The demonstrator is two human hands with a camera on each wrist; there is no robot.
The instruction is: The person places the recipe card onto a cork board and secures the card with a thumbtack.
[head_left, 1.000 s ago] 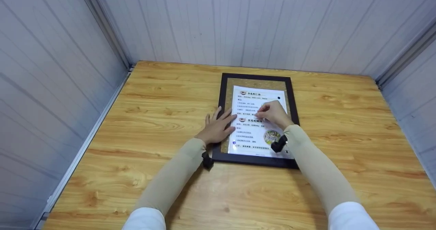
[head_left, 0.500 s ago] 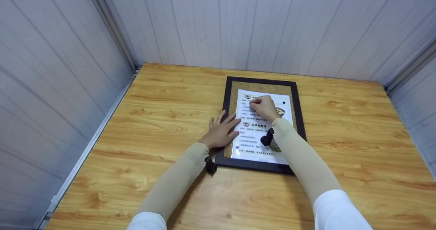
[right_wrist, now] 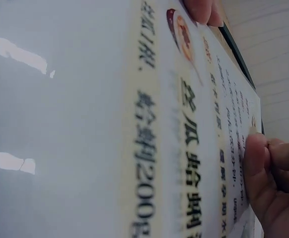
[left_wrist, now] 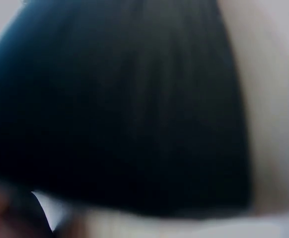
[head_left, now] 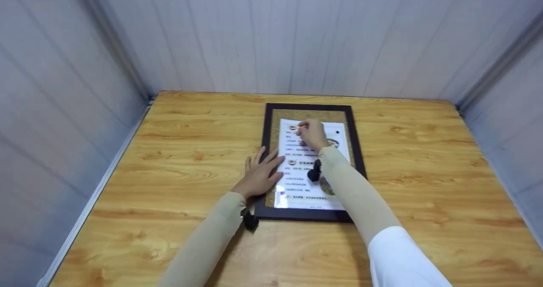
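Observation:
A glossy printed sheet (head_left: 313, 203) with lines of text and round food pictures lies on a black-framed cork board (head_left: 307, 214). My left hand (head_left: 259, 175) lies with fingers spread across the board's left side, its fingertips on the sheet's left edge. Thumb and index finger of my right hand (head_left: 313, 135) pinch together at the sheet's upper left, close over the paper. In the right wrist view the same hand (right_wrist: 278, 178) shows its pinch from the side; I cannot tell what small thing is between the fingertips. A black pushpin head (head_left: 337, 132) shows at the sheet's upper right.
A blue dot-like pin head (head_left: 282, 192) marks the sheet's lower left. The wooden table (head_left: 191, 151) stretches around the board, with a pale panel wall (head_left: 271, 36) behind it. A dark blurred shape (left_wrist: 119, 109) fills most of the left wrist view.
My right hand has moved left and up across the sheet, from its middle to its upper left corner area, still pinching. The left hand has stayed on the board's left side.

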